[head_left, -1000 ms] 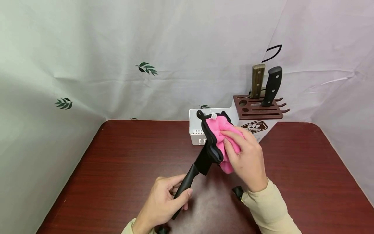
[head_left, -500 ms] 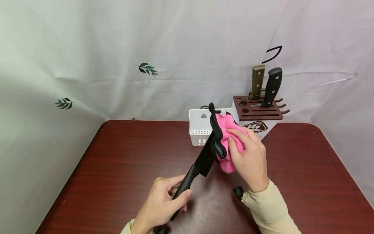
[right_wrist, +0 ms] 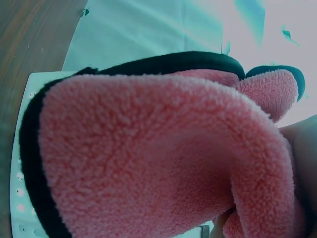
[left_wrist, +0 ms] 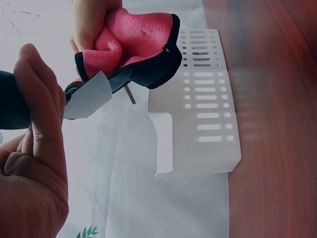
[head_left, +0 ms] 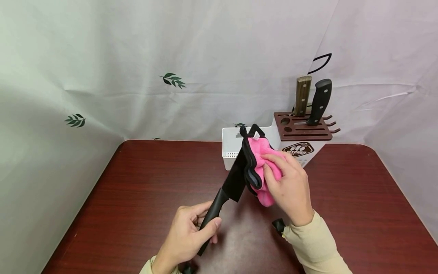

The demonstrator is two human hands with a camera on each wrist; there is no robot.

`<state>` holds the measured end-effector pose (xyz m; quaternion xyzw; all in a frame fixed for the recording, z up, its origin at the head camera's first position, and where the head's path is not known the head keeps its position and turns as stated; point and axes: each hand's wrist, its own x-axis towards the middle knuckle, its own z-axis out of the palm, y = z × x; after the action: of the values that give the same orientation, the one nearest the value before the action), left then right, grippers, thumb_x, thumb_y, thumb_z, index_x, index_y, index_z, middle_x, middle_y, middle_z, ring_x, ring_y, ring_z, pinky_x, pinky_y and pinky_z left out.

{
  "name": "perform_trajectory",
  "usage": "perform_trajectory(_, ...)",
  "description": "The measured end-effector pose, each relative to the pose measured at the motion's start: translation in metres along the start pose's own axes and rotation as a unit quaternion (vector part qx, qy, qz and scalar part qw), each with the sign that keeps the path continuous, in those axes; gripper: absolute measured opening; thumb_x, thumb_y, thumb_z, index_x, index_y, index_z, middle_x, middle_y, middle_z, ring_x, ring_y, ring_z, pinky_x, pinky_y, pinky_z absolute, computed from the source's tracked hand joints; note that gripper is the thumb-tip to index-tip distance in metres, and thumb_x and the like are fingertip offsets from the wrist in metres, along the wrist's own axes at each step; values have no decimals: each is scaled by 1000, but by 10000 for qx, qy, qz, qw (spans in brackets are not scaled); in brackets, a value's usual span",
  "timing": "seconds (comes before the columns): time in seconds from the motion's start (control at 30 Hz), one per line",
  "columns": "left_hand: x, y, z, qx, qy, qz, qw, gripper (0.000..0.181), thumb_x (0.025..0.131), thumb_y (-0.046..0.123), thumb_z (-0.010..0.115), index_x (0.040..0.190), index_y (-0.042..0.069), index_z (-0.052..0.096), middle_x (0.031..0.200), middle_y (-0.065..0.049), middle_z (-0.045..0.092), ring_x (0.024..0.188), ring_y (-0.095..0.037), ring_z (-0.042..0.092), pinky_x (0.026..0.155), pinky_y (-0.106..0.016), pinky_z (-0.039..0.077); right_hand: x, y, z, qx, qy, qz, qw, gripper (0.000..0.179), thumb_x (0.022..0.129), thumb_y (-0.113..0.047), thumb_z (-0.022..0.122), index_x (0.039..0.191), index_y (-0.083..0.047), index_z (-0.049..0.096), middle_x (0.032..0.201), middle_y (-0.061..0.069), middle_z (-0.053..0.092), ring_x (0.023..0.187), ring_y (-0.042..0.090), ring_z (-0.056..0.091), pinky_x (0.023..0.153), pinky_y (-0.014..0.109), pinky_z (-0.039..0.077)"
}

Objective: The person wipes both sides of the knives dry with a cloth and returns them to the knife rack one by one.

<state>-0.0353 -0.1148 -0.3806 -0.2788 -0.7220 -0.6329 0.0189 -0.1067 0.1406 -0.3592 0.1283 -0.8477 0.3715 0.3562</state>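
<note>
My left hand [head_left: 188, 232] grips the black handle of a kitchen knife [head_left: 235, 180], its wide dark blade slanting up and to the right above the table. With my right hand [head_left: 289, 182] I pinch a pink fleecy cloth [head_left: 265, 160] with black edging, folded over the upper part of the blade and hiding the tip. In the left wrist view the blade [left_wrist: 91, 96] looks pale and runs into the fold of the cloth [left_wrist: 143, 37]. The cloth [right_wrist: 148, 148] fills most of the right wrist view, covering nearly all of the right hand.
Behind the cloth stands a white knife holder [head_left: 232, 142] with a brown slotted top [head_left: 304, 133]. A wooden-handled knife [head_left: 302, 97] and a black-handled knife [head_left: 320, 101] stand in its slots. Hooks [head_left: 332, 123] stick out on its right. White fabric [head_left: 219, 57] hangs behind the reddish-brown table [head_left: 143, 182].
The cloth slid up and right along the blade, then came back down and left. The knife and left hand shifted slightly left and up. Both holds stayed the same.
</note>
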Motion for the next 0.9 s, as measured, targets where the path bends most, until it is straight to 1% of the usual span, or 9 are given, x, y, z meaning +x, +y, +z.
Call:
perform_trajectory(0.27,2,2,-1,-128,259,-12,9996,26,92,-8,64,116,1,67,56,-4,65,45,-10,63,34,-17,36,-1,-2,2,142,-365,-195,9990,20,86,-8,70,103,-12,79,108,2,70,104,22,63,89,31,45)
perform_trajectory(0.47,3,1,-1,-207,388,-71,9990,28,92,-8,64,119,-3,66,59,-5,66,48,-12,65,37,-21,43,-4,-4,3,92,-551,-400,9976,20,85,-9,71,103,-16,78,104,0,69,96,19,63,81,30,47)
perform_trajectory(0.53,3,1,-1,-242,416,-110,9988,27,92,-8,64,118,-3,66,60,-6,67,48,-16,65,38,-23,45,-5,-4,4,87,-623,-459,9970,20,86,-10,70,103,-16,78,104,-1,70,96,19,63,80,29,47)
perform_trajectory(0.63,4,1,-1,-314,451,-193,9983,21,93,-7,63,114,-3,67,64,-7,68,48,-18,66,41,-26,48,-6,-5,5,65,-757,-523,9957,20,86,-11,70,104,-17,79,106,-2,70,98,18,63,82,28,47)
perform_trajectory(0.77,5,1,-1,-451,496,-289,9973,18,95,-5,62,112,-4,67,70,-9,69,49,-19,66,44,-31,51,-6,-6,5,76,-932,-640,9936,21,86,-11,70,105,-17,79,110,-2,70,102,18,63,85,31,48)
perform_trajectory(0.9,6,0,-1,-511,544,-294,9968,13,96,-5,62,108,-4,67,70,-10,69,49,-21,65,44,-32,51,-6,-5,5,18,-1047,-856,9908,20,85,-11,74,103,-17,79,111,0,70,100,20,62,81,35,51)
